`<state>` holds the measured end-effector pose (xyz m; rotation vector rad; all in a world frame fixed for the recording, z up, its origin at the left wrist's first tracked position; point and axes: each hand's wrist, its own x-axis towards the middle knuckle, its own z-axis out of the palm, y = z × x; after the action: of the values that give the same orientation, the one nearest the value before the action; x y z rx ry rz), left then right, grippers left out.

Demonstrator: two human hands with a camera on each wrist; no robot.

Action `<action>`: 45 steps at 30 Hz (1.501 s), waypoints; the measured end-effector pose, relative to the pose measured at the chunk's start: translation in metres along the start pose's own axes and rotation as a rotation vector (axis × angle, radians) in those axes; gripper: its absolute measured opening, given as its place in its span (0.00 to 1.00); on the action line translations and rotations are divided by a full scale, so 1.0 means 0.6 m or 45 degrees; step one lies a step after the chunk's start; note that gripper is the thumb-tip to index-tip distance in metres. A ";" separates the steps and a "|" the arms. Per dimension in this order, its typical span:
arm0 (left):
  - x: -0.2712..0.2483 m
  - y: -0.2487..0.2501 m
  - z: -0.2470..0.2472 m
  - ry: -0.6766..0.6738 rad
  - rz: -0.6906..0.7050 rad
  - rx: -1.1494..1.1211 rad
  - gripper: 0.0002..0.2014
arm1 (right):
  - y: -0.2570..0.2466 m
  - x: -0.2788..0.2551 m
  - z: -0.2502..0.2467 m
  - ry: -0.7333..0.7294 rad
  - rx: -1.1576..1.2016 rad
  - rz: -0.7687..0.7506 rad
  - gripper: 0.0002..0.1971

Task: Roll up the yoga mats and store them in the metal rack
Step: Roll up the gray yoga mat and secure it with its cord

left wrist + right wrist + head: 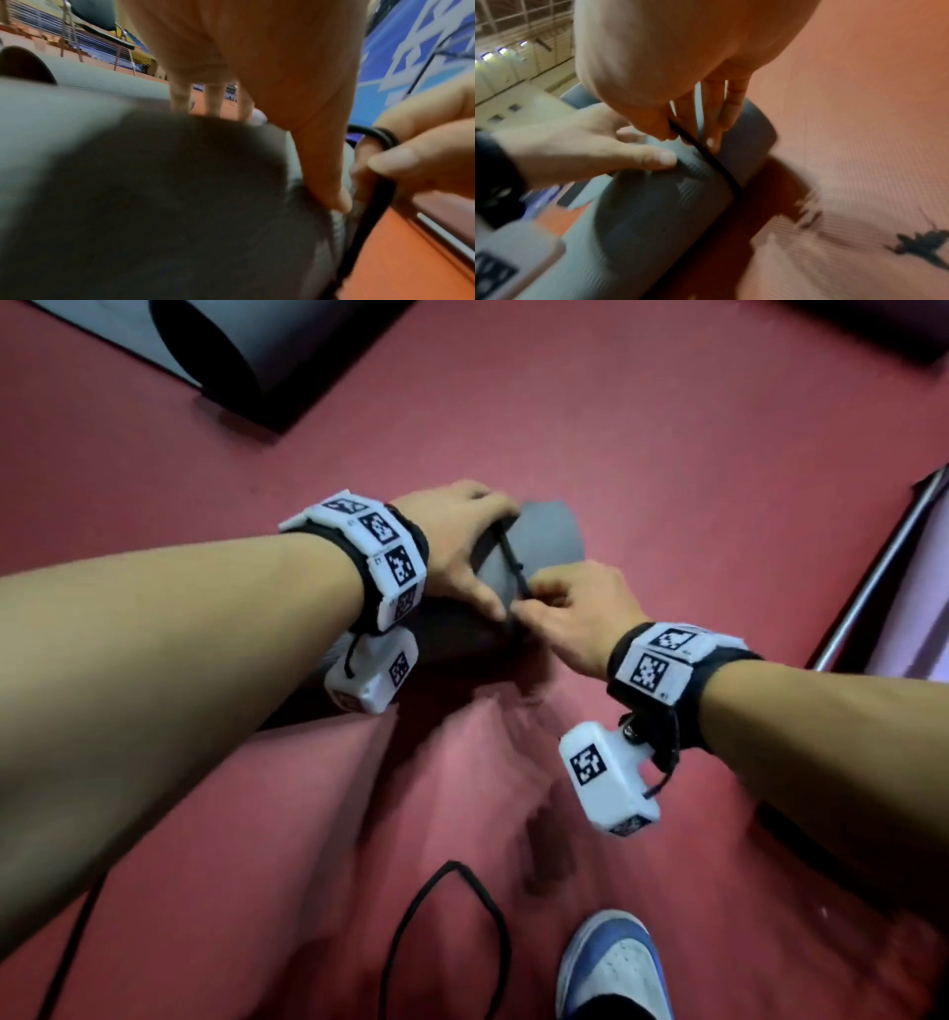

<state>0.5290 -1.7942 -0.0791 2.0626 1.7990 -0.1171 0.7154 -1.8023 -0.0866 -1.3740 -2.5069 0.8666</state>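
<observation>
A rolled grey yoga mat (549,536) lies on the red floor. My left hand (462,546) grips the roll from above, fingers over its far side and thumb pressed on the near side. A black elastic band (513,562) circles the roll close to its right end. My right hand (565,603) pinches that band at the near side of the roll. The left wrist view shows the roll (154,203) up close, with the band (380,138) looped in my right hand's fingers (424,158). In the right wrist view the band (713,162) runs taut across the mat (659,213).
A second grey mat (221,356), partly rolled, lies at the far left. A loose black band (447,932) lies on the floor by my shoe (611,963). A metal rail (883,567) runs along the right edge. A dark mat corner (873,331) shows top right.
</observation>
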 end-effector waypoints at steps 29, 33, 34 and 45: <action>-0.182 -0.182 0.035 -0.341 -0.556 0.229 0.61 | -0.082 -0.104 0.272 -1.490 -1.125 -0.994 0.15; -0.187 -0.180 0.040 -0.301 -0.551 0.102 0.55 | -0.171 -0.065 0.251 -1.145 -0.871 -1.061 0.16; -0.192 -0.178 0.043 -0.275 -0.534 0.062 0.53 | -0.192 -0.044 0.247 -1.011 -0.799 -1.071 0.16; -0.309 -0.261 0.032 -0.468 -0.730 0.095 0.70 | -0.277 0.068 0.183 -0.270 -0.208 -0.823 0.17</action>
<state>0.3503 -1.9597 -0.0754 1.3883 2.0958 -0.6811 0.5288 -1.8832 -0.0898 -0.4350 -2.9479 0.6979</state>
